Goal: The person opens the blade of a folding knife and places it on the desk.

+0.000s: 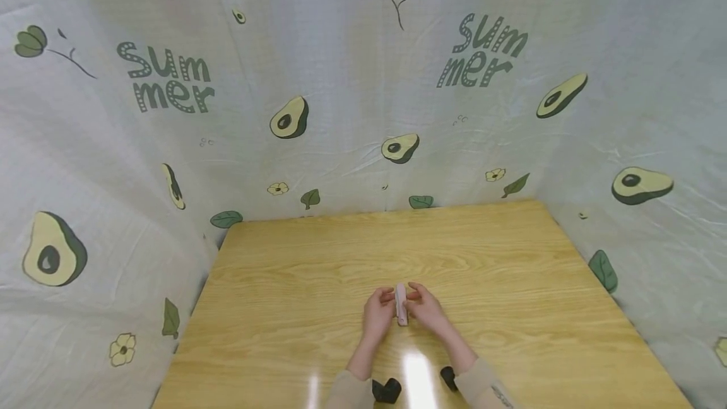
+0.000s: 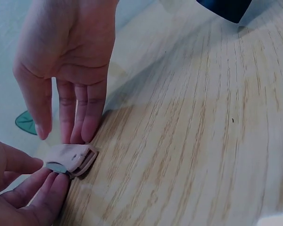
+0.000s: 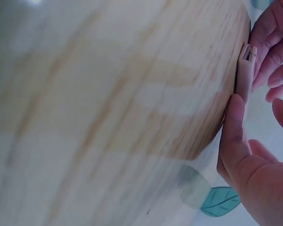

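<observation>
Avocado-print cloth (image 1: 341, 169) behind wood table (image 1: 318, 257). See slim pink item (image 1: 401, 294) betw. 2 hands, long axis fore-aft: just R of left hand (image 1: 379, 314), just L of right hand (image 1: 428, 311). Right loosely open, w/ thumb at item edge; left part-curled, can't tell if pinching.

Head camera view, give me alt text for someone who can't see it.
A person's left hand and right hand flank a slim pale pink object at a wood-grain table. Beige sleeves enter from the bottom; pale cloth printed with avocados, leaves and the word "summer" hangs behind and on both sides.
</observation>
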A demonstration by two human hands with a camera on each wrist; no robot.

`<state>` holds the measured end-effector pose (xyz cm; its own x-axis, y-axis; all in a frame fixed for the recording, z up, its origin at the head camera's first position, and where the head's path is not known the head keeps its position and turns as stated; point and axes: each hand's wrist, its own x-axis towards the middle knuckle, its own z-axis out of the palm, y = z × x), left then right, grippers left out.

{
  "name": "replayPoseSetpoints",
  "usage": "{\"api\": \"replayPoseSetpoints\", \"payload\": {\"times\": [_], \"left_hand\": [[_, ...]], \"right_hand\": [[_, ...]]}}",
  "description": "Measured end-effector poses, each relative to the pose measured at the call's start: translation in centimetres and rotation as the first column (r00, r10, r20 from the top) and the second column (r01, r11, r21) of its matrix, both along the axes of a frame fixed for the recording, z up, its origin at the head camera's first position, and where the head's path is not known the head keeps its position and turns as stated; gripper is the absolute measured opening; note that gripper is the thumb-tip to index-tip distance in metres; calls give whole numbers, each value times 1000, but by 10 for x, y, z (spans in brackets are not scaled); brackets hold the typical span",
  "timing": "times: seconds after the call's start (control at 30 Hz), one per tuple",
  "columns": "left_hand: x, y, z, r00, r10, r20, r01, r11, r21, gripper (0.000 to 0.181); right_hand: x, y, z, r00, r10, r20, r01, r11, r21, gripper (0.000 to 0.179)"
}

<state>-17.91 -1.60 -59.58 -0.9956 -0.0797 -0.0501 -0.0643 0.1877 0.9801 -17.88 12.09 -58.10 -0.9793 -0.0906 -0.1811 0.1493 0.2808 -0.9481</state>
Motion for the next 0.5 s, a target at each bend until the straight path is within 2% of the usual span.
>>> {"api": "replayPoseSetpoints", "payload": {"times": [0.2, 0.37, 0.5], "left_hand": [[-1, 1, 1, 999, 44, 7, -44, 999, -10, 22], [-2, 0, 4, 1000, 26, 16, -26, 1000, 7, 20], [-4, -1, 5, 1000, 24, -1, -24, 999, -28, 17]], "right_hand": [[1, -3, 1, 1000, -19, 5, 19, 1000, 5, 53], [1, -5, 2, 1000, -6, -24, 7, 999, 32, 54], [0, -6, 3, 999, -3, -36, 5, 999, 36, 54]]}}
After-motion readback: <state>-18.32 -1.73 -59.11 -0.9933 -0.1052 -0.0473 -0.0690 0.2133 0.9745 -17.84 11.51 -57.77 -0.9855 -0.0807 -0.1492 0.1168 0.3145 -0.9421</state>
